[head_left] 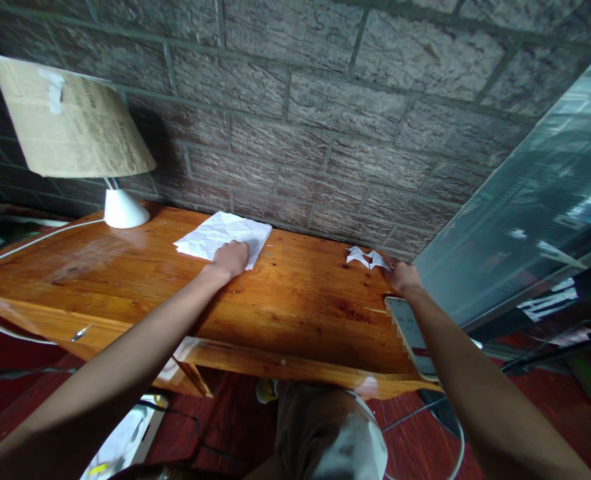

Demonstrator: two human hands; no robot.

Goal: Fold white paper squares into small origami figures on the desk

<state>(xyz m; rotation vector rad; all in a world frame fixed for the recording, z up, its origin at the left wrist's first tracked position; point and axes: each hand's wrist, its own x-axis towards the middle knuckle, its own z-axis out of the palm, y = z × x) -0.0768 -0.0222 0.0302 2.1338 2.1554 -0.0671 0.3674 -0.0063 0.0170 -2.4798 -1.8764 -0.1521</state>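
Note:
My left hand (232, 259) is closed at the front right part of a stack of creased white paper sheets (215, 233). Its fingers are curled against the paper, and the fingertips are hidden from me. Far to the right, by the wall, my right hand (404, 276) has its fingers pinched at the end of a small folded white paper piece (378, 260). Just left of that piece lies another pointed, folded paper piece (356, 257). Below my right wrist a phone (411, 333) lies on the wooden desk (305, 307), partly covered by my forearm.
A lamp with a white base (125, 210) and a newsprint-like shade (75, 127) stands at the back left, its white cord trailing left. A brick wall (275, 113) borders the desk's back. A translucent panel (515, 200) rises at the right. My knee (325, 427) is below the front edge.

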